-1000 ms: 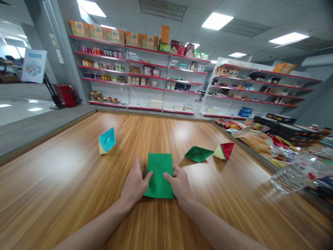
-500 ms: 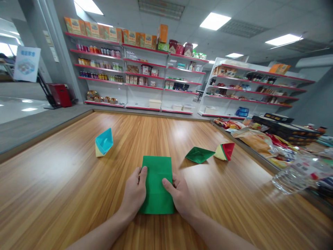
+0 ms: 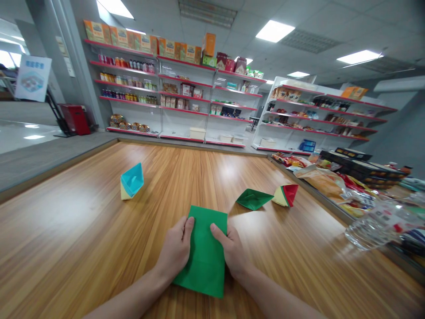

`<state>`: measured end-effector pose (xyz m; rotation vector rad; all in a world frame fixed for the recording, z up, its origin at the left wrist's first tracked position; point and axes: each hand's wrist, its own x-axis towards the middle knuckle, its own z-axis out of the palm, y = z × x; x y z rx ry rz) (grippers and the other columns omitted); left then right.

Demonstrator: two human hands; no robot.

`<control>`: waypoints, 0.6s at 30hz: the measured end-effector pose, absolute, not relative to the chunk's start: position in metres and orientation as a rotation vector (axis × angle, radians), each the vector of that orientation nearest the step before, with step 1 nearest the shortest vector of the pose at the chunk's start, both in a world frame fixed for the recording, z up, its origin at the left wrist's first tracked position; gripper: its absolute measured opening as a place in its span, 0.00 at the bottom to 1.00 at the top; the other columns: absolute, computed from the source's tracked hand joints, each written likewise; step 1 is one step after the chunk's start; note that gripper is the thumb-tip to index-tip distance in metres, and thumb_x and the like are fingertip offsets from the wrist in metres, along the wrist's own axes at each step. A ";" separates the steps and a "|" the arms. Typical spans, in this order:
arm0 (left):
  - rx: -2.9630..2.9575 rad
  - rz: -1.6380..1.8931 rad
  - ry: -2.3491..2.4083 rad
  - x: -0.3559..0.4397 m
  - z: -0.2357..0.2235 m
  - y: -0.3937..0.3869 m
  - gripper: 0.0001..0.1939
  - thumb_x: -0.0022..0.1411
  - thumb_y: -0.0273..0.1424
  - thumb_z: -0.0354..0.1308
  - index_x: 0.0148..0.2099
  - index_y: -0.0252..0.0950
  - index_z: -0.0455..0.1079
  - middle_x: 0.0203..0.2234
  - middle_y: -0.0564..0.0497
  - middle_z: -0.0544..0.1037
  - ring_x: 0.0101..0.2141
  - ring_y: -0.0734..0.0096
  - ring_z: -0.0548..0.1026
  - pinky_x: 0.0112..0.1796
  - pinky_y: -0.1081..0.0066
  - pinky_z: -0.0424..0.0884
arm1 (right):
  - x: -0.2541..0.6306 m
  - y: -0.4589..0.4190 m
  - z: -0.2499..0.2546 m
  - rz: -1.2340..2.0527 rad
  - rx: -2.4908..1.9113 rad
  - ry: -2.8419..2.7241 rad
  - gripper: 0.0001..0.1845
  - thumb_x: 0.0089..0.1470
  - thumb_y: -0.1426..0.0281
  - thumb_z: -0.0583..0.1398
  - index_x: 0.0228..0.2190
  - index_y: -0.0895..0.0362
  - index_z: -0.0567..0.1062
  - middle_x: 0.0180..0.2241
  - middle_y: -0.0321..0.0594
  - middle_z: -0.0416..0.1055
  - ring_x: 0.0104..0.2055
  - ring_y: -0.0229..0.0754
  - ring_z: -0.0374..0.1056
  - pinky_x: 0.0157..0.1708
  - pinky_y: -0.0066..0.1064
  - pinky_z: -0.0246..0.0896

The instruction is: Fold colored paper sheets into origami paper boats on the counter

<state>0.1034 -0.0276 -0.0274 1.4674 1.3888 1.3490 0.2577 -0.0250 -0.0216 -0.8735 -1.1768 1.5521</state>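
Green paper (image 3: 206, 257), blue boat (image 3: 133, 180) beyond, bottle (image 3: 367, 228) right

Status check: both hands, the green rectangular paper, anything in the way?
Left hand, right hand: gripping opposite long edges. Green rectangular paper: between them, slightly askew. Dark green boat-shaped folded paper: beyond right hand, apart, not blocking.

We see matt, smooth green paper (image 3: 206, 252) with faint creases, and a similar dull papery finish on the folded blue boat (image 3: 132, 180). Our worktop (image 3: 76, 248) shows wood grain under a glossy sheen, while the clear bottle (image 3: 368, 228) looks like shiny plastic.
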 end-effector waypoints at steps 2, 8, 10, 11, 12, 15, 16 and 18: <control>1.493 1.337 1.400 0.105 -0.028 -0.029 0.19 0.64 0.42 0.46 0.25 0.37 0.60 0.18 0.55 0.64 0.22 0.71 0.64 0.25 0.73 0.57 | 0.259 -0.024 -0.021 1.569 -0.834 -1.158 0.15 0.53 0.61 0.61 0.34 0.62 0.76 0.31 0.45 0.75 0.32 0.43 0.71 0.36 0.35 0.65; 1.200 1.275 1.240 0.101 -0.030 -0.023 0.21 0.57 0.47 0.54 0.24 0.35 0.62 0.16 0.56 0.64 0.18 0.74 0.61 0.20 0.75 0.54 | 0.261 -0.024 -0.020 1.597 -0.791 -1.306 0.12 0.52 0.62 0.62 0.31 0.60 0.76 0.29 0.42 0.75 0.29 0.41 0.70 0.31 0.32 0.64; 1.100 1.281 1.182 0.099 -0.031 -0.020 0.21 0.57 0.48 0.54 0.25 0.35 0.61 0.16 0.57 0.64 0.18 0.76 0.61 0.19 0.76 0.54 | 0.260 -0.026 -0.018 1.582 -0.803 -1.393 0.13 0.52 0.62 0.62 0.29 0.60 0.76 0.27 0.40 0.74 0.28 0.40 0.69 0.30 0.31 0.64; 1.072 1.292 1.163 0.098 -0.032 -0.019 0.21 0.57 0.48 0.54 0.25 0.35 0.60 0.16 0.58 0.63 0.18 0.77 0.60 0.19 0.77 0.54 | 0.259 -0.028 -0.017 1.583 -0.810 -1.416 0.13 0.52 0.61 0.62 0.28 0.60 0.76 0.27 0.40 0.74 0.28 0.39 0.68 0.29 0.31 0.64; 1.053 1.304 1.146 0.097 -0.033 -0.019 0.21 0.57 0.48 0.54 0.25 0.35 0.60 0.16 0.58 0.62 0.17 0.78 0.59 0.19 0.78 0.53 | 0.259 -0.029 -0.017 1.592 -0.814 -1.423 0.14 0.51 0.61 0.62 0.28 0.60 0.76 0.27 0.40 0.73 0.27 0.39 0.68 0.30 0.31 0.64; 1.015 1.328 1.102 0.095 -0.034 -0.019 0.21 0.57 0.47 0.55 0.24 0.34 0.61 0.16 0.58 0.61 0.17 0.80 0.58 0.18 0.79 0.54 | 0.258 -0.030 -0.017 1.653 -0.814 -1.398 0.16 0.50 0.59 0.62 0.29 0.61 0.76 0.27 0.41 0.73 0.27 0.40 0.68 0.31 0.33 0.65; 0.999 1.336 1.090 0.095 -0.034 -0.020 0.21 0.57 0.46 0.55 0.24 0.34 0.61 0.16 0.58 0.61 0.17 0.80 0.58 0.19 0.79 0.55 | 0.258 -0.030 -0.017 1.670 -0.817 -1.381 0.17 0.50 0.59 0.62 0.29 0.62 0.76 0.27 0.41 0.73 0.28 0.40 0.69 0.32 0.34 0.65; 0.992 1.316 1.047 0.095 -0.033 -0.021 0.19 0.58 0.45 0.55 0.27 0.34 0.64 0.17 0.57 0.64 0.18 0.78 0.61 0.19 0.78 0.57 | 0.259 -0.028 -0.020 1.659 -0.831 -1.321 0.17 0.50 0.59 0.62 0.30 0.62 0.76 0.28 0.42 0.74 0.28 0.41 0.69 0.33 0.35 0.66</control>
